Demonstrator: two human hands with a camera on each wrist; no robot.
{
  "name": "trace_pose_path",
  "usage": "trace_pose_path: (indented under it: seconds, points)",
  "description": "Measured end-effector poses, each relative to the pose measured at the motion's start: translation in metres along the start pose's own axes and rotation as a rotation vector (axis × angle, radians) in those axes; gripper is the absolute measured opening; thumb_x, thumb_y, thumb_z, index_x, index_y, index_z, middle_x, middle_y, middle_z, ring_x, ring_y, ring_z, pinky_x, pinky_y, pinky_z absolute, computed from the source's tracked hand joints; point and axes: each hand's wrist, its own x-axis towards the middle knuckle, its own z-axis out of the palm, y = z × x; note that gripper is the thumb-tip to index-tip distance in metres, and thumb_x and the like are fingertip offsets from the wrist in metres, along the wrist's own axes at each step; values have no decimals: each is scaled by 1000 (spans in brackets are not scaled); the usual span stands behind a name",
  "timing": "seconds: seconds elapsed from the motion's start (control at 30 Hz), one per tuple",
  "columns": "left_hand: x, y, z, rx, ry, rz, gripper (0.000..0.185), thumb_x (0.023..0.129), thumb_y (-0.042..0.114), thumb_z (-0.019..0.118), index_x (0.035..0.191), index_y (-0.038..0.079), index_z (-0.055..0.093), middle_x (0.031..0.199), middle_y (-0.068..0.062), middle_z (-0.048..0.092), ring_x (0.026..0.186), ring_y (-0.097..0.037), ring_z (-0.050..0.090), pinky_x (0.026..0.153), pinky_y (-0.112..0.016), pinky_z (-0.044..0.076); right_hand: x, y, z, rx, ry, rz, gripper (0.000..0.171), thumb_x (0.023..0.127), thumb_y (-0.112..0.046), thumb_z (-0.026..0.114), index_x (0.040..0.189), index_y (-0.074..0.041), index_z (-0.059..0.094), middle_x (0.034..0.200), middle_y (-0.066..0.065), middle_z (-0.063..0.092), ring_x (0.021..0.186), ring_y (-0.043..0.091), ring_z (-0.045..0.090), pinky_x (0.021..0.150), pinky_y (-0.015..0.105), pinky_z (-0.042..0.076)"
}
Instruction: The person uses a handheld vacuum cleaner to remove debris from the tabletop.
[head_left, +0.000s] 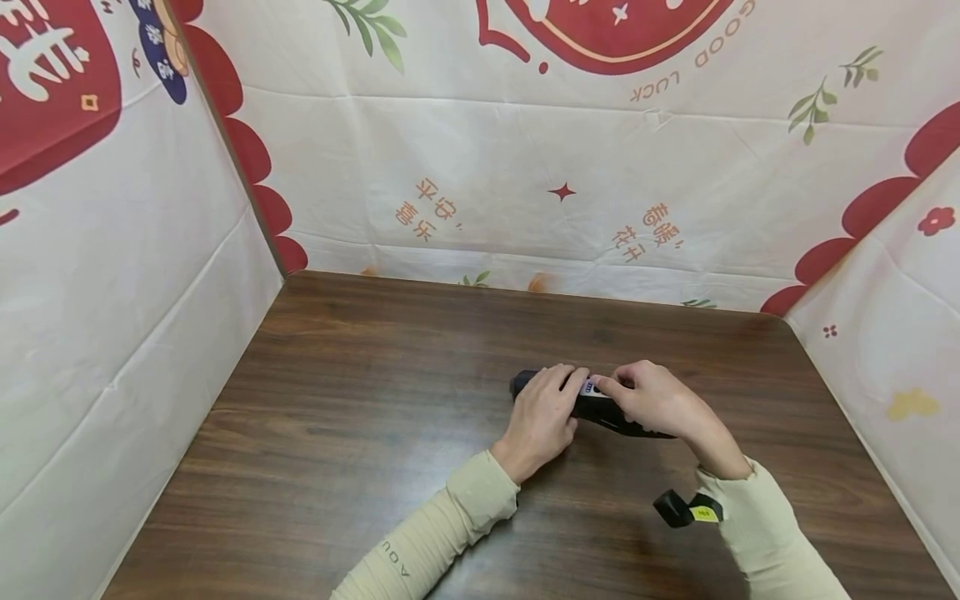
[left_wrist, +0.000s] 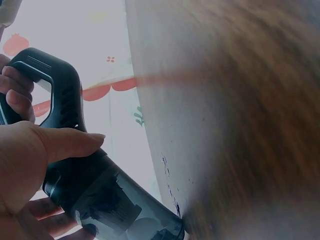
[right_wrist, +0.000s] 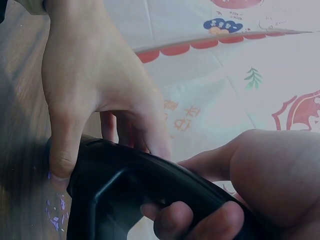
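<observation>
Both hands held a black handheld vacuum (head_left: 600, 410) on the wooden surface (head_left: 337, 433): left hand (head_left: 542, 414) gripping its body, right hand (head_left: 654, 402) its handle.

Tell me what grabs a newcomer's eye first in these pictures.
First, both hands meet on a black handheld vacuum lying on the brown wooden table: the left hand grips its body, the right hand curls round its handle. Next, the white cloth backdrop with red prints walls the table in on three sides.
</observation>
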Motion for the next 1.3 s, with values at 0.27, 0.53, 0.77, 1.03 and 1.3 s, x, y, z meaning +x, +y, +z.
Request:
trace_pose_path:
  seconds: [0.27, 0.53, 0.77, 1.03, 1.3]
  points:
    - [0, 4, 1, 21, 8, 26, 67, 71, 21, 86, 131, 10, 58, 121, -4, 63, 116, -17, 60, 105, -32, 47, -4, 6, -1, 47, -28, 29, 39, 102, -37, 52, 81, -6, 63, 56, 1, 52, 45, 15, 50, 45, 32, 46]
    - [2, 11, 1, 24, -6, 37, 67, 72, 24, 86, 131, 11, 58, 122, -4, 63, 118, -16, 59, 105, -32, 47, -12, 12, -3, 56, -22, 40, 38, 101, -38, 52, 88, -6, 65, 58, 2, 53, 44, 15, 50, 45, 32, 47]
    - [2, 19, 4, 34, -27, 48, 66, 74, 26, 85, 131, 12, 57, 123, -3, 63, 119, -16, 59, 105, -31, 47, -19, 19, -4, 65, -22, 41, 40, 101, -40, 52, 90, -5, 66, 56, 1, 52, 43, 15, 49, 43, 32, 46]
    - [1, 28, 3, 34, -10, 73, 66, 74, 27, 85, 131, 11, 57, 122, -3, 63, 117, -17, 60, 103, -31, 48, -29, 24, -6, 99, -28, 52, 38, 102, -38, 52, 93, -4, 66, 57, 1, 52, 46, 16, 50, 44, 32, 47]
    - [0, 38, 4, 41, 10, 97, 70, 69, 27, 87, 131, 11, 58, 119, -2, 64, 112, -15, 62, 103, -28, 47, -40, 29, -5, 83, -17, 57, 40, 101, -41, 52, 86, -7, 65, 56, 0, 51, 43, 15, 48, 43, 31, 45]
